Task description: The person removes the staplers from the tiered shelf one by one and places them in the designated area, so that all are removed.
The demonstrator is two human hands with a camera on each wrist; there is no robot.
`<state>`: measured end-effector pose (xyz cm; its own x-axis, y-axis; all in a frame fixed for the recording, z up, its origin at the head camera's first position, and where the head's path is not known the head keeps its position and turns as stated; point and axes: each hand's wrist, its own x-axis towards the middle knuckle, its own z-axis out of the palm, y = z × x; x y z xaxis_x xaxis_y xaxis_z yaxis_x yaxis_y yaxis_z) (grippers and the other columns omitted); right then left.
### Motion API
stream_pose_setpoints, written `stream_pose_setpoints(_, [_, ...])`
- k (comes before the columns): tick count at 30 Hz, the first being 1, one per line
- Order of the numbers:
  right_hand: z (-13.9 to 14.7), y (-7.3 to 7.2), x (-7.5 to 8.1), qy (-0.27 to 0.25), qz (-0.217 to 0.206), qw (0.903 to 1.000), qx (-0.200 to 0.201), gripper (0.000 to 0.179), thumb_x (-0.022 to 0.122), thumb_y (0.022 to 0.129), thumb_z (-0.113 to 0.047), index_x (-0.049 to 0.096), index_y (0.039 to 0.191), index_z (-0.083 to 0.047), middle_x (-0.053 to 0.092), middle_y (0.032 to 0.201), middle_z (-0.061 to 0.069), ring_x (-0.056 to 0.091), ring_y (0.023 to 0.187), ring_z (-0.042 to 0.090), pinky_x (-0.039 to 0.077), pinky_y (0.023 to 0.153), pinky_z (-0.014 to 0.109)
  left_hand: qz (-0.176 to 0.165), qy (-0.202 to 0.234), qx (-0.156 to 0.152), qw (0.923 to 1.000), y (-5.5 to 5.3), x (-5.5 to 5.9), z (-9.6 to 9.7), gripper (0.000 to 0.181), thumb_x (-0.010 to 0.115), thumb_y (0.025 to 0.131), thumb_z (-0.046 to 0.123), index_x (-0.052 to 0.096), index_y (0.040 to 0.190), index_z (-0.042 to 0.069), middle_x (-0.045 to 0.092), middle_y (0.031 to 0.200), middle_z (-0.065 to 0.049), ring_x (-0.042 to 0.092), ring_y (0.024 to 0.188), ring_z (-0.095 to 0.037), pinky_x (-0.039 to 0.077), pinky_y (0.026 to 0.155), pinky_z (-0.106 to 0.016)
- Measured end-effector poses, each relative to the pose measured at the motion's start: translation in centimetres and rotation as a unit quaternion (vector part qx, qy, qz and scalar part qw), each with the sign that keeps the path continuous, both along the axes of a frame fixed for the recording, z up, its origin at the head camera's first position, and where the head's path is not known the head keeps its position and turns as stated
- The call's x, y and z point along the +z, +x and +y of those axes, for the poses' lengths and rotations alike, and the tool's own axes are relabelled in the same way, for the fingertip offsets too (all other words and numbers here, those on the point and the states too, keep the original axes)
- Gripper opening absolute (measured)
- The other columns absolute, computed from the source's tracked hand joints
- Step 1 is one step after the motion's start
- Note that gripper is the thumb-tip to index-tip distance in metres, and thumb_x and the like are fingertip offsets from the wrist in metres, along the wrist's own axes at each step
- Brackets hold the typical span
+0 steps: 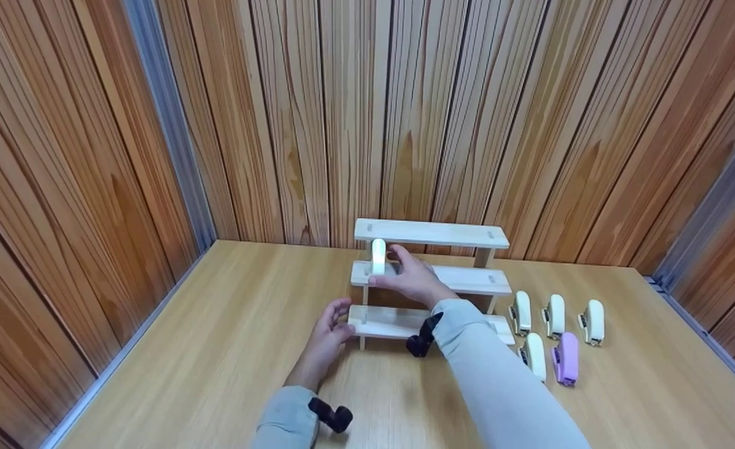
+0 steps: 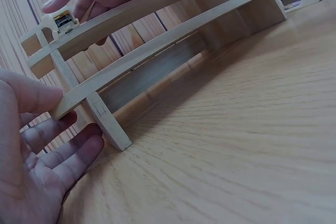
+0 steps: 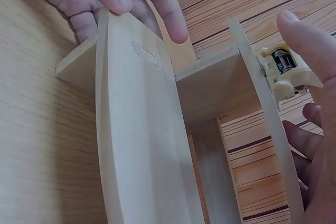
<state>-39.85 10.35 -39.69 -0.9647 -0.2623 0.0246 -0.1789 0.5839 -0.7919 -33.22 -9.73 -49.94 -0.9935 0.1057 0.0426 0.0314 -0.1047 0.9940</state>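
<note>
A three-tier wooden stand (image 1: 433,232) is on the table. A cream stapler (image 1: 378,255) stands upright at the left end of its middle tier, with its dark metal front showing in the right wrist view. Around it, my right hand (image 1: 416,279) has thumb and fingers spread, the thumb near the stapler's base and a gap beside the index finger. My left hand (image 1: 327,333) grips the left end of the bottom tier (image 1: 392,319), thumb on top and fingers around the edge and below.
Several pale staplers (image 1: 554,316) and one purple stapler (image 1: 566,358) stand in two rows on the table right of the stand. Wood-panelled walls (image 1: 355,125) close in the back and sides. The top tier overhangs behind the upright stapler.
</note>
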Motion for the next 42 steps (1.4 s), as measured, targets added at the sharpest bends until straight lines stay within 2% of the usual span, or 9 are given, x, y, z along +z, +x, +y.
stream_pose_setpoints(10, [-0.45, -0.30, 0.08, 0.008, -0.021, 0.9996, -0.015, 0.108, 0.083, 0.072, -0.060, 0.028, 0.159, -0.025, 0.040, 0.158, 0.007, 0.038, 0.141, 0.036, 0.028, 0.116, 0.057, 0.004, 0.004, -0.005, 1.0000, 0.05, -0.17, -0.06, 0.057, 0.049, 0.096, -0.005, 0.036, 0.151, 0.003, 0.041, 0.152, -0.017, 0.044, 0.135, -0.033, 0.047, 0.104, -0.043])
stream_pose_setpoints(18, [-0.76, -0.46, -0.07, 0.050, -0.004, 0.9984, -0.026, 0.112, 0.080, 0.070, -0.067, 0.029, 0.160, -0.023, 0.042, 0.156, 0.013, 0.038, 0.141, 0.037, 0.028, 0.116, 0.057, 0.013, 0.006, -0.004, 0.9999, 0.09, -0.13, -0.01, 0.058, 0.049, 0.095, -0.006, 0.036, 0.151, 0.003, 0.040, 0.151, -0.017, 0.043, 0.135, -0.033, 0.047, 0.104, -0.042])
stream_pose_setpoints(26, [-0.88, -0.47, -0.20, 0.056, 0.019, 0.9980, -0.022, 0.109, 0.081, 0.071, -0.065, 0.034, 0.158, -0.022, 0.045, 0.155, 0.011, 0.040, 0.140, 0.035, 0.029, 0.117, 0.052, 0.005, 0.002, 0.008, 1.0000, -0.14, -0.28, 0.01, 0.059, 0.050, 0.094, -0.008, 0.037, 0.150, 0.001, 0.045, 0.146, -0.019, 0.053, 0.119, -0.029, 0.051, 0.096, -0.039])
stream_pose_setpoints(35, [-0.80, -0.12, -0.50, 0.042, 0.016, 0.9986, -0.027, 0.110, 0.083, 0.068, -0.065, 0.035, 0.158, -0.021, 0.047, 0.153, 0.009, 0.043, 0.139, 0.031, 0.030, 0.117, 0.052, 0.011, 0.003, 0.003, 0.9999, 0.11, -0.29, -0.19, 0.060, 0.050, 0.093, -0.008, 0.035, 0.151, 0.001, 0.044, 0.149, -0.019, 0.047, 0.132, -0.033, 0.049, 0.100, -0.041])
stream_pose_setpoints(42, [-0.38, 0.17, -0.46, 0.041, 0.027, 0.9986, -0.018, 0.113, 0.084, 0.067, -0.065, 0.037, 0.157, -0.017, 0.046, 0.153, 0.010, 0.043, 0.140, 0.033, 0.031, 0.117, 0.051, 0.011, 0.009, -0.004, 0.9999, -0.04, -0.38, -0.33, 0.062, 0.051, 0.093, -0.006, 0.034, 0.152, 0.002, 0.043, 0.150, -0.019, 0.045, 0.133, -0.035, 0.049, 0.101, -0.042])
